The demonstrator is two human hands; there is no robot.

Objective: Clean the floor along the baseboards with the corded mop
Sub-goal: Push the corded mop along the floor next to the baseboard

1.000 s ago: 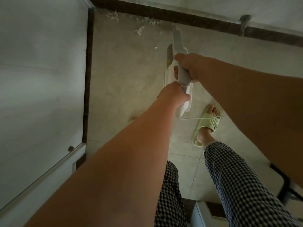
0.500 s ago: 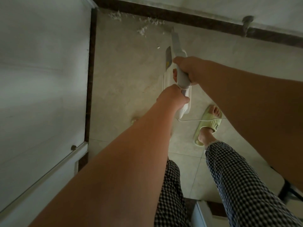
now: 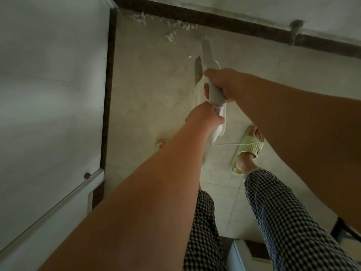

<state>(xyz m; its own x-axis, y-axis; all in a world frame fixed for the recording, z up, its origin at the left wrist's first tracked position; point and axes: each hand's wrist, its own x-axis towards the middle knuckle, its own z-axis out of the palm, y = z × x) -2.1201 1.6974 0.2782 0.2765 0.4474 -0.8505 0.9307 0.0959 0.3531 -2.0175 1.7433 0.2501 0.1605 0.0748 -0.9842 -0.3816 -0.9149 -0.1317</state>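
1. The right hand (image 3: 224, 83) grips the grey handle of the white corded mop (image 3: 207, 55), fingers wrapped around it.
2. The left hand (image 3: 203, 118) holds the handle just below, fingers curled around it.
3. The mop reaches down toward white debris (image 3: 172, 36) near the dark baseboard (image 3: 244, 28) in the floor's corner.
4. A thin cord (image 3: 226, 144) trails toward a green slipper (image 3: 248, 147).
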